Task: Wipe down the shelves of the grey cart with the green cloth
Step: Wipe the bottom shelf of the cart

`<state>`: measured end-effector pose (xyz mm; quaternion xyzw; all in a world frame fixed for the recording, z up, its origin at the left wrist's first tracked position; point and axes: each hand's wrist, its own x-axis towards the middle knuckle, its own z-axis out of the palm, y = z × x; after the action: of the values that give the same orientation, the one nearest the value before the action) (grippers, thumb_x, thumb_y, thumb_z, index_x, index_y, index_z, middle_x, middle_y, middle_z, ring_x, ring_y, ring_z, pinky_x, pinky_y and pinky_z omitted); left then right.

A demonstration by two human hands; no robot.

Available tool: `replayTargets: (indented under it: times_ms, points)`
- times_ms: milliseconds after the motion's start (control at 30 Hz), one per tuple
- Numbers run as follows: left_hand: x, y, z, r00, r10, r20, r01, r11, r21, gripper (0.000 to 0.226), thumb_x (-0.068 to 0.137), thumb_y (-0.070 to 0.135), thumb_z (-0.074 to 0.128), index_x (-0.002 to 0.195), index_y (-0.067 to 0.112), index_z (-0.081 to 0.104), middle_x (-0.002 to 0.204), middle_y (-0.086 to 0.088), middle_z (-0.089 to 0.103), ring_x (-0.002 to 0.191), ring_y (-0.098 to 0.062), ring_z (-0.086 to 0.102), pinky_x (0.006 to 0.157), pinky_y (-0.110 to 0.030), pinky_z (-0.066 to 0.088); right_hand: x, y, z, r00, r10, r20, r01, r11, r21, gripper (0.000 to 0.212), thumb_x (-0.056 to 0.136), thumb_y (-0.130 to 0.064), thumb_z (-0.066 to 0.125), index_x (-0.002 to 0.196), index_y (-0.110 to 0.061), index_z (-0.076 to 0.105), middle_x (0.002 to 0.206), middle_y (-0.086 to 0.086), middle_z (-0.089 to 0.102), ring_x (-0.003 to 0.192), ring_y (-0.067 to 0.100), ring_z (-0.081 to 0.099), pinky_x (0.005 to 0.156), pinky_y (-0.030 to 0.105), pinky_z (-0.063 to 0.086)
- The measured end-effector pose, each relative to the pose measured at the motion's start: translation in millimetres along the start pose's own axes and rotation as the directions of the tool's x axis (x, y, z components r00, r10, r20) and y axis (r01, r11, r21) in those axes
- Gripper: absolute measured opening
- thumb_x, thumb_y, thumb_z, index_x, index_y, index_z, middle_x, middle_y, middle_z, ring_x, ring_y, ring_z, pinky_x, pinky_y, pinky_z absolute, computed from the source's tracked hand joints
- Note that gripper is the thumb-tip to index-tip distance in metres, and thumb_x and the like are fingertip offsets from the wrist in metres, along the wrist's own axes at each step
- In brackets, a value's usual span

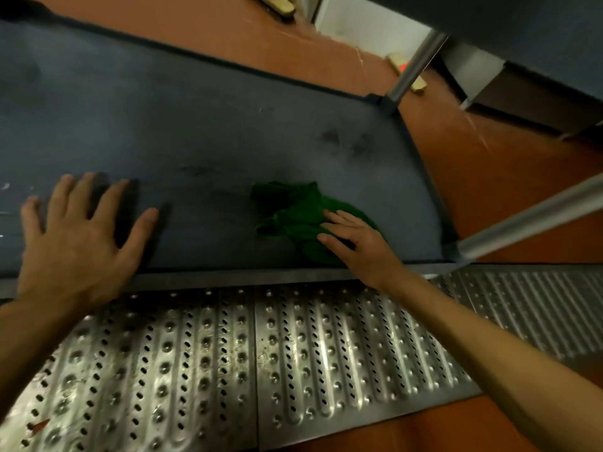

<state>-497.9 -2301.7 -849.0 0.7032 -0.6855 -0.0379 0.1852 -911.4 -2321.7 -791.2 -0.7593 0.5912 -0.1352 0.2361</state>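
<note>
We count two hands: one left hand [81, 230] and one right hand [355, 243]. We count one green cloth [293, 213] and one grey shelf [163, 125] in full view. Two metal posts stand at its right end: one far post [414, 66], one near post [528, 220]. Three perforated plates lie on the near side: left plate [146, 370], middle plate [342, 353], right plate [538, 305]. Two blurred items lie far off: far tan item [277, 3], right tan item [419, 84].

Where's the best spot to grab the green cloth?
Probably the bunched middle of the green cloth, coming from above: it lies crumpled low on the shelf, with raised folds to pinch. The right hand rests straight-fingered on its right side.
</note>
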Motion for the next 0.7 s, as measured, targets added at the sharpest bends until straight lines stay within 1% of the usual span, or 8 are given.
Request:
replayTargets:
  times_ms: [100, 200, 233, 300, 367, 533, 633, 700]
  points:
    - [2, -8, 11, 0.997, -0.052, -0.048, 0.052, 0.998, -0.020, 0.070, 0.096, 0.071, 0.026, 0.149, 0.027, 0.036, 0.153, -0.016, 0.037, 0.145, -0.038, 0.028, 0.116, -0.066, 0.024, 4, 31, -25, 0.986, 0.123, 0.109, -0.094, 0.966, -0.239, 0.055, 0.099, -0.058, 0.036, 0.151, -0.042, 0.030, 0.164, -0.006, 0.018, 0.152, 0.016, 0.008, 0.124, 0.040, 0.010]
    - [0, -12, 13, 0.998, -0.042, -0.055, 0.044, 0.999, 0.021, 0.070, 0.097, 0.071, 0.027, 0.151, 0.028, 0.033, 0.153, -0.016, 0.034, 0.145, -0.035, 0.027, 0.116, -0.067, 0.025, 0, 68, -52, 0.958, 0.260, 0.124, -0.179, 0.875, -0.450, 0.067, 0.096, -0.066, 0.009, 0.156, -0.036, 0.012, 0.166, 0.002, 0.010, 0.153, 0.023, 0.002, 0.124, 0.042, 0.005]
    - [0, -12, 12, 0.997, -0.032, -0.064, 0.035, 0.999, 0.034, 0.069, 0.096, 0.071, 0.027, 0.151, 0.029, 0.032, 0.153, -0.016, 0.034, 0.146, -0.035, 0.027, 0.115, -0.067, 0.026, -4, 81, -61, 0.938, 0.329, 0.109, -0.228, 0.823, -0.520, 0.070, 0.098, -0.063, 0.005, 0.158, -0.028, 0.011, 0.166, 0.005, 0.007, 0.153, 0.026, 0.001, 0.124, 0.043, 0.005]
    - [0, -9, 11, 0.996, -0.024, -0.090, 0.028, 0.999, 0.034, 0.069, 0.096, 0.071, 0.027, 0.151, 0.029, 0.034, 0.152, -0.015, 0.036, 0.146, -0.035, 0.028, 0.115, -0.067, 0.025, -6, 104, -76, 0.880, 0.472, 0.050, -0.341, 0.701, -0.626, 0.057, 0.108, -0.034, 0.019, 0.158, -0.016, 0.000, 0.166, 0.014, -0.001, 0.152, 0.035, -0.001, 0.124, 0.045, 0.006]
    - [-2, -5, 12, 0.993, -0.033, -0.111, 0.038, 0.999, 0.039, 0.069, 0.096, 0.071, 0.028, 0.151, 0.029, 0.034, 0.153, -0.013, 0.037, 0.148, -0.033, 0.026, 0.117, -0.064, 0.022, 2, 113, -83, 0.817, 0.576, 0.020, -0.455, 0.666, -0.592, 0.056, 0.108, -0.022, 0.020, 0.158, -0.019, -0.007, 0.165, 0.017, -0.007, 0.151, 0.040, -0.004, 0.123, 0.045, 0.004]
    - [-3, -6, 17, 0.993, 0.036, -0.115, -0.037, 0.999, -0.007, 0.071, 0.098, 0.069, 0.029, 0.151, 0.022, 0.038, 0.156, -0.018, 0.034, 0.153, -0.034, 0.020, 0.116, -0.068, 0.022, 26, 107, -75, 0.759, 0.649, -0.057, -0.623, 0.696, -0.357, 0.073, 0.098, -0.067, 0.010, 0.159, -0.029, 0.000, 0.167, 0.009, -0.002, 0.152, 0.035, -0.003, 0.123, 0.050, 0.001]
    - [-2, -4, 15, 0.994, 0.041, -0.103, -0.039, 0.999, 0.025, 0.076, 0.095, 0.073, 0.027, 0.154, 0.026, 0.033, 0.157, -0.013, 0.033, 0.152, -0.008, -0.006, 0.124, -0.051, 0.003, 35, 103, -74, 0.738, 0.670, -0.082, -0.665, 0.701, -0.258, 0.088, 0.090, -0.079, 0.020, 0.159, -0.027, 0.000, 0.166, 0.011, -0.003, 0.152, 0.036, -0.003, 0.123, 0.050, -0.001]
    - [-3, 2, 9, 0.996, 0.043, -0.079, -0.039, 0.998, 0.057, 0.078, 0.094, 0.075, 0.026, 0.156, 0.027, 0.031, 0.159, -0.011, 0.033, 0.152, -0.009, -0.001, 0.123, -0.043, -0.002, 45, 103, -74, 0.733, 0.675, -0.082, -0.672, 0.702, -0.236, 0.093, 0.087, -0.082, 0.024, 0.159, -0.028, -0.001, 0.166, 0.009, -0.006, 0.152, 0.037, -0.004, 0.121, 0.051, -0.002]
